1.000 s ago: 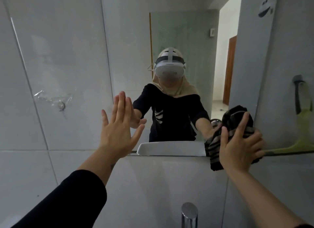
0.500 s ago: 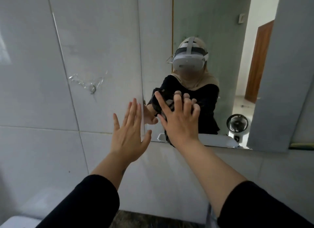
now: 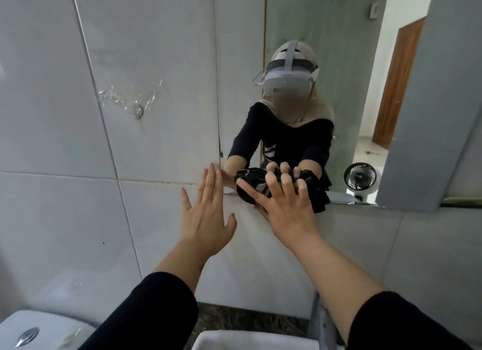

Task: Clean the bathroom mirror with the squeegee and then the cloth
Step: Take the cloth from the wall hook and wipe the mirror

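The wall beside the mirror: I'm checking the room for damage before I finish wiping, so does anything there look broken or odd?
Yes. On the tile left of the mirror, a small metal hook sits amid torn clear adhesive film, peeling and ragged. The mirror's lower left edge shows dark chipped spots.

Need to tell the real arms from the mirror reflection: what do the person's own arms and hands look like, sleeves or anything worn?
Both arms wear black long sleeves pushed up, leaving the forearms bare. The left sleeve ends mid-forearm; the right sleeve ends nearer the elbow. The left hand and right hand are bare: no gloves, and no rings, watch or bracelets show.
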A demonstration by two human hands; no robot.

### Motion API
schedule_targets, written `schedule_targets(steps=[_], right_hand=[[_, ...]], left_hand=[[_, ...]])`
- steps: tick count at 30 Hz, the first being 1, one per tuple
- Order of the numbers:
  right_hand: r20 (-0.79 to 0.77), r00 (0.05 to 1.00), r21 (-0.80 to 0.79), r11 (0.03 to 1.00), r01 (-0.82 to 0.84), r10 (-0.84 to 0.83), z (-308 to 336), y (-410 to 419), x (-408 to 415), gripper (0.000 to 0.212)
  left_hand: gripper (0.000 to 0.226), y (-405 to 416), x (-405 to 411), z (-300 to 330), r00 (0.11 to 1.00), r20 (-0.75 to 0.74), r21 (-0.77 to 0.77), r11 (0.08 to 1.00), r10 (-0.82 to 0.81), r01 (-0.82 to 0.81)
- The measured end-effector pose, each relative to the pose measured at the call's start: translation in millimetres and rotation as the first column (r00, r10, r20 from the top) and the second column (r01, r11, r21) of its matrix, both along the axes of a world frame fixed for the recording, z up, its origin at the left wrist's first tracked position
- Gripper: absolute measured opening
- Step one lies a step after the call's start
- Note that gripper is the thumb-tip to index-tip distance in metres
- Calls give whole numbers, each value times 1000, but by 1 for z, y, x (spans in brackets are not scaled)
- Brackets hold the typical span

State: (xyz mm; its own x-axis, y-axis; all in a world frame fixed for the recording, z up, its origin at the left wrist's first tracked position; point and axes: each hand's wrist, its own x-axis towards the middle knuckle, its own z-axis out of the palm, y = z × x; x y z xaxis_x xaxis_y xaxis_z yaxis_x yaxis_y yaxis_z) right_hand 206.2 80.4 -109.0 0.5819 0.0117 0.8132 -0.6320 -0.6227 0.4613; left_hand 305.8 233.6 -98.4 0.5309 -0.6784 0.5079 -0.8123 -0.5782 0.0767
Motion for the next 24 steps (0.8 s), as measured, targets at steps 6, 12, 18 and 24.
schedule_targets(steps=[6,12,18,24], right_hand=[[140,987,65,996,67,-76,-7,-36,-51,72],[177,972,253,962,105,-153,-9,-66,-106,85],[264,911,535,834,137,-318,-15,-80,-151,78],[202,830,837,532,128,-519,-45,-81,-192,78]], left_hand=[[93,-16,-25,-6,994,101,-14,999,-29,31],[95,-44,-59,-3,984,142,-13,994,-108,111],[93,-70,-93,-1,976,129,5,984,-178,178],[91,-81,-117,-4,964,78,39,967,-254,251]])
